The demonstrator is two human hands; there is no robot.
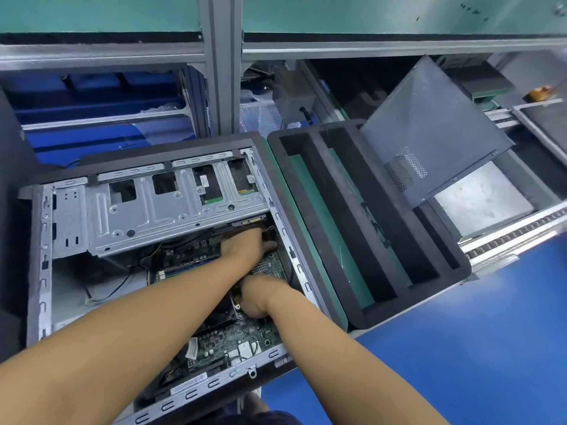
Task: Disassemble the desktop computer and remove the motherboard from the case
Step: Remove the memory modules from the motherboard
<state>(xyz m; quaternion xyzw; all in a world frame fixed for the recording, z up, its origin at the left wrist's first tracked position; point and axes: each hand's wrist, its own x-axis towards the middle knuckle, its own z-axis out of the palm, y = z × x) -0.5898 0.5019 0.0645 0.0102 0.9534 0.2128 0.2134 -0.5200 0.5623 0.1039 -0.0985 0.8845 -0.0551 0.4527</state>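
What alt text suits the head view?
Left hand and right hand reach inside an open grey metal computer case, over its green motherboard. A black foam tray and a loose grey metal panel sit to its right.

I'm seeing the case (40,256) lying at the workbench's (475,348) left edge, the motherboard (227,338) sitting inside. The foam tray (377,228) is lying just right of it, the side panel (429,124) leaning over its far-right corner.

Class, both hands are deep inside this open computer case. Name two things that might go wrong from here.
1. The left hand works right below the metal drive cage; the cage's edge may scrape skin.
2. The right hand sits by the fan on the motherboard; force there might crack or bend components.
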